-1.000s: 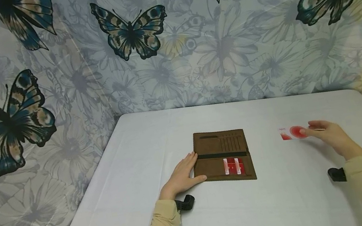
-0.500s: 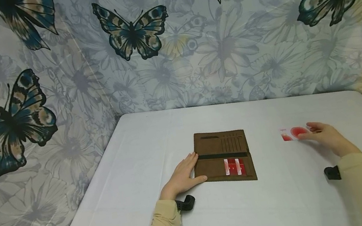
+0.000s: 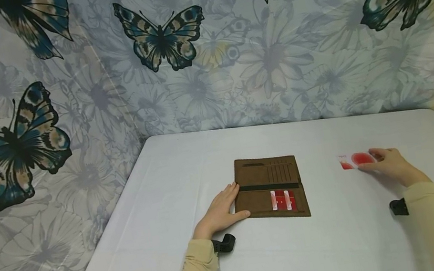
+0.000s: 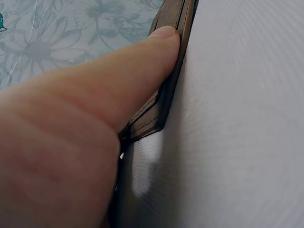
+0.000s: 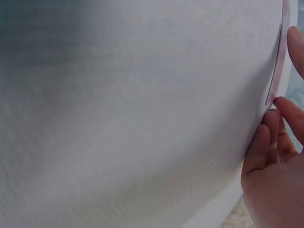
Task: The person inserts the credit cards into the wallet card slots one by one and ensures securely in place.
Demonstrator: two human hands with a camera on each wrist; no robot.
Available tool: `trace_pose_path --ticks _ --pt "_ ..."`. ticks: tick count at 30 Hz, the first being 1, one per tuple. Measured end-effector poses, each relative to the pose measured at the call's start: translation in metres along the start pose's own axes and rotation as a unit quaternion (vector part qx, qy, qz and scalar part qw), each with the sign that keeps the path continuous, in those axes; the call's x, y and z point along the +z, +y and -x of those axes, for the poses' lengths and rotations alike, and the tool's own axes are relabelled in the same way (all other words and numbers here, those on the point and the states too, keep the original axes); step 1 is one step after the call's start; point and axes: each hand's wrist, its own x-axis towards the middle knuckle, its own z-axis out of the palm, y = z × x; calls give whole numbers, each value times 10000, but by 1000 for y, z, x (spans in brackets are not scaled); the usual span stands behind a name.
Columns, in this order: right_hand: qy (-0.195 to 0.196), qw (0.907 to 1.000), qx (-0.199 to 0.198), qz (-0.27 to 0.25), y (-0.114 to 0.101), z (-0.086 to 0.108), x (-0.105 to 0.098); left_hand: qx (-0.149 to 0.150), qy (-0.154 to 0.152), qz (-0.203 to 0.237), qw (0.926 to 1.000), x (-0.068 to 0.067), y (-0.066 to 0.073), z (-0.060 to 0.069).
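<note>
A brown wallet point(image 3: 267, 172) lies unfolded on the white table, with two red-and-white cards point(image 3: 283, 200) showing in its lower right part. My left hand point(image 3: 219, 212) rests at its left edge, fingers extended; in the left wrist view the thumb point(image 4: 152, 61) lies on the wallet's edge point(image 4: 183, 23). Farther right, a white card with a red circle point(image 3: 361, 158) lies flat on the cloth. My right hand point(image 3: 392, 165) is at that card's right end. In the right wrist view the index fingertip point(image 5: 280, 102) meets the corner of the card point(image 5: 278, 71); the thumb is near it, contact unclear.
White cloth covers the table point(image 3: 159, 204). Behind and to the left hangs a butterfly-and-flower patterned backdrop point(image 3: 273, 57). Black wrist cameras sit on the left wrist point(image 3: 225, 244) and the right wrist point(image 3: 398, 207).
My right hand has shifted slightly left and its fingers have come down at the card's right end. The left hand and the wallet stay put; the head view has drifted slightly.
</note>
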Motion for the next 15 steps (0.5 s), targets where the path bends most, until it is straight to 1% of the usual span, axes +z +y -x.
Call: trace_pose_path --ticks 4,7,11,15 --pt "210 9996 -44 168 2 -3 3 -4 17 -14 10000 0 0 0" --pt "247 9990 -115 353 2 -5 2 9 20 -23 10000 0 -1 -1" --pt "111 9985 -155 512 3 -7 -1 12 8 -31 10000 1 -2 -1" --pt "-26 9985 -189 519 3 -9 -4 26 37 -6 10000 1 -2 -1"
